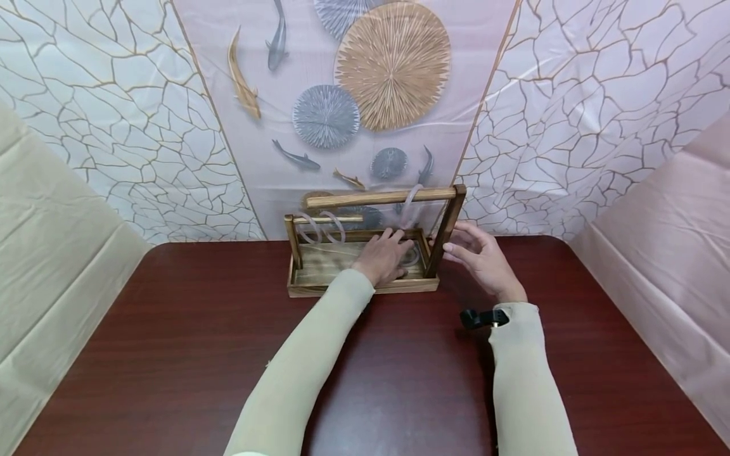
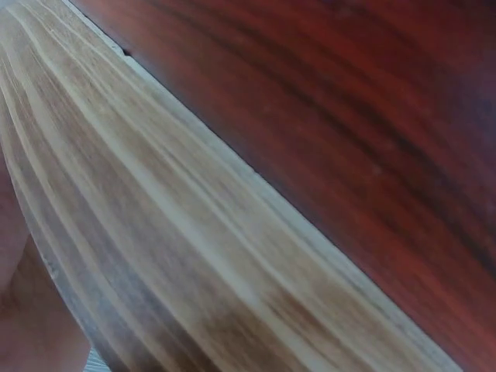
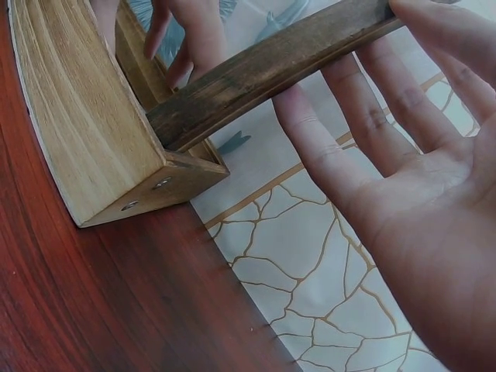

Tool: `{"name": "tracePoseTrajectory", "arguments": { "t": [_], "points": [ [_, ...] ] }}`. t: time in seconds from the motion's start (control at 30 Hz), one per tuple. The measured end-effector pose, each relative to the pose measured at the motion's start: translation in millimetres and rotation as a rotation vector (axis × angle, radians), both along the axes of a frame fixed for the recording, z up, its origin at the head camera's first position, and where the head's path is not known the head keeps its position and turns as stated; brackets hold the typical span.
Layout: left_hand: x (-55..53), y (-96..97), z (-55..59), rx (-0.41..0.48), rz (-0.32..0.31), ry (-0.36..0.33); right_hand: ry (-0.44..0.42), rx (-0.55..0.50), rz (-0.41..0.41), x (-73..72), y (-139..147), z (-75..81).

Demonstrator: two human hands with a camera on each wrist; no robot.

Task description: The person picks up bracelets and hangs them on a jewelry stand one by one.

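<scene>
A wooden stand with a shallow tray base [image 1: 308,291] stands near the table's far edge. Clear rings [image 1: 341,229] hang on its short bar [image 1: 355,218], and another clear ring [image 1: 409,204] hangs on the tall bar [image 1: 365,199]. My left hand [image 1: 383,258] reaches into the tray with fingers spread, beside a clear ring [image 1: 416,256] lying at its right end. On the right, my right hand [image 1: 485,263] holds the tall post [image 3: 271,74] between thumb and fingers. In the left wrist view, the tray's front wall [image 2: 170,201] fills much of the picture.
The dark red wooden table [image 1: 171,354] extends in front of and beside the stand. Behind it hangs a patterned cloth [image 1: 274,177]; pale cloth walls [image 1: 51,272] rise on both sides. A black strap [image 1: 481,318] is on the right wrist.
</scene>
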State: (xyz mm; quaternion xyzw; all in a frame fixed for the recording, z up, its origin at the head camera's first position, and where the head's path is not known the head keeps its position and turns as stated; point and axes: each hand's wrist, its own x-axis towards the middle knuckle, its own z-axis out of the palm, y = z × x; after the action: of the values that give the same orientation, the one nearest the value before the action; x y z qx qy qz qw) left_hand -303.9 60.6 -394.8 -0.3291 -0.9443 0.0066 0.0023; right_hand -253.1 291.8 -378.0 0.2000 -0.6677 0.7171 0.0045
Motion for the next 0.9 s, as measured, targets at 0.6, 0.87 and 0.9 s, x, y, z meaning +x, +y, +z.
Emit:
{"name": "tracePoseTrajectory", "arguments": {
  "t": [0.6, 0.87, 0.9],
  "points": [
    [-5.0, 14.4, -0.9, -0.058, 0.033, -0.068, -0.018, 0.035, -0.012, 2.0, -0.6, 1.5],
    [-3.9, 21.3, 0.5, -0.034, 0.031, -0.077, -0.021, 0.058, -0.031, 1.5, 1.1, 0.4],
    [-4.4, 22.1, 0.1, -0.03, 0.03, -0.072, -0.017, 0.059, -0.03, 1.3, 1.1, 0.6]
  ]
}}
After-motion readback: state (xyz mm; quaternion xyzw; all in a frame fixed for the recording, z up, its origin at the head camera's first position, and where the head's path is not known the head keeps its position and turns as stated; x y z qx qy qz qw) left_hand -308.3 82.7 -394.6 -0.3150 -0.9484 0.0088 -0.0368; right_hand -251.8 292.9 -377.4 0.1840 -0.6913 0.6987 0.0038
